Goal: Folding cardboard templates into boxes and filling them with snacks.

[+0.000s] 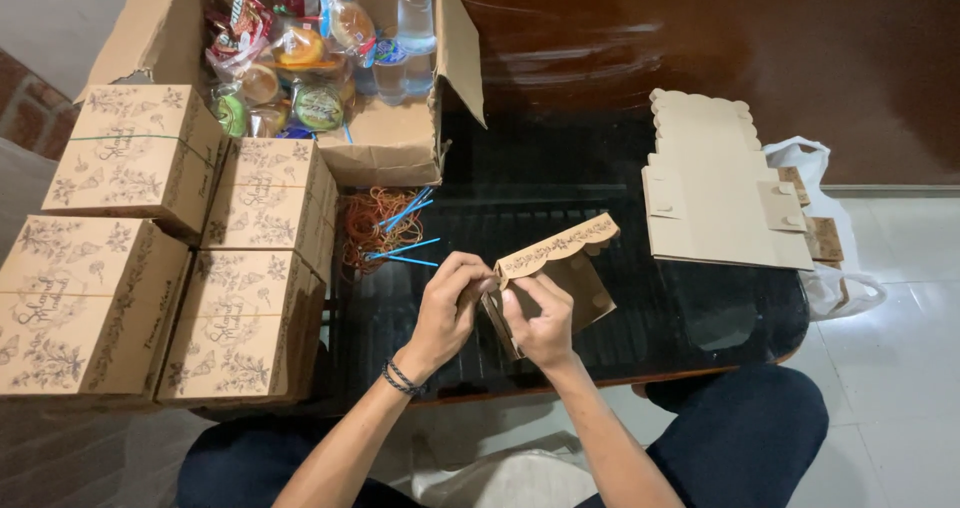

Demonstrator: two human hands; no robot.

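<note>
1. A view from above looked down at a person seated at a dark glass table (600, 198) with a wooden rim, their knees in dark trousers showing at the near edge.
2. Both hands met over the near middle of the table, gripping a small, partly folded brown cardboard box (560, 273) with a scalloped, flower-printed flap.
3. The left hand (448, 308), with dark bands around its wrist, pinched the left end of the box between fingers and thumb.
4. The right hand (540, 323) was closed around the box's near lower side, thumb pressing on the flap edge.
5. The box was held just above the glass, tilted, its scalloped flap rising toward the far right.
6. To the far left of the hands, a loose heap of orange rubber bands (375, 226) lay on the table with a few blue straws (405, 230) across it.
7. At the left stood four closed brown printed boxes (160, 258), set in two rows touching one another.
8. Beyond them, at the far left, an open shipping carton (395, 143) held wrapped snacks and sealed water cups (415, 13).
9. On the right of the table lay a stack of flat unfolded box blanks (715, 183) with scalloped far edges.
10. Just right of the stack, off the table edge, a white plastic bag (825, 218) held more brown pieces.
</note>
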